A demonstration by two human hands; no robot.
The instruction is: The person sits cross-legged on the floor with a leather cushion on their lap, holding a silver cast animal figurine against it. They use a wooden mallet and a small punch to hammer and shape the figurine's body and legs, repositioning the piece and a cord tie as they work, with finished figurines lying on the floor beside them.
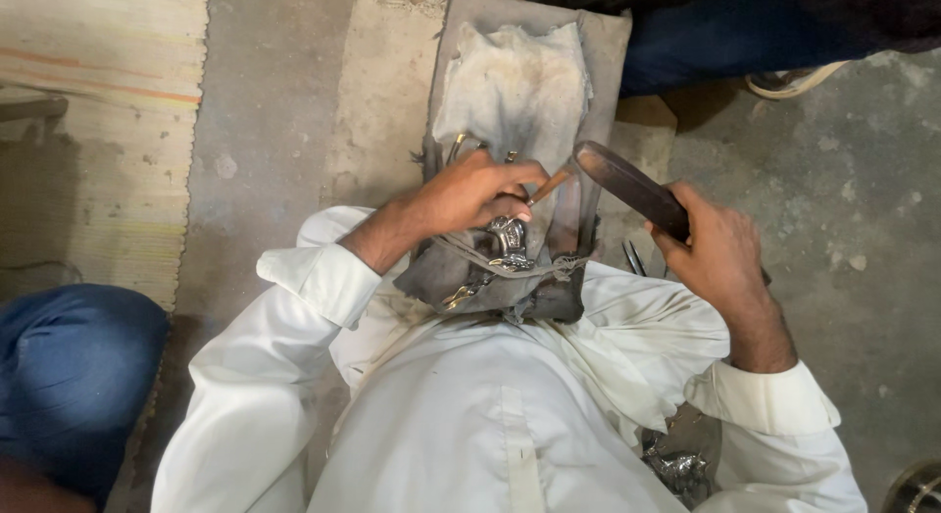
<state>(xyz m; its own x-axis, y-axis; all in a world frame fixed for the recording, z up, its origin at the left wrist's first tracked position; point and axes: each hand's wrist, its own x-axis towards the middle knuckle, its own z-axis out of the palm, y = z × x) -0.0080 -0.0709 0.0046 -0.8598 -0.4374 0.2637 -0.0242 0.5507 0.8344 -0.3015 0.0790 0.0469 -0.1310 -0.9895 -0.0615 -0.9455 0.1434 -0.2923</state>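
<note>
Over the cloth-covered block (pixel 510 82), left hand (pixel 470 195) grip pinching a thin punch (pixel 549 187), right hand (pixel 720 248) grip around a dark mallet (pixel 627 185).

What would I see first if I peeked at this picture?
First, two hands in the middle: the left hand pinches a thin punch onto a shiny metal piece, and the right hand grips a dark flat striker raised beside it. Above them, a dirty white cloth covers the work block.
</note>
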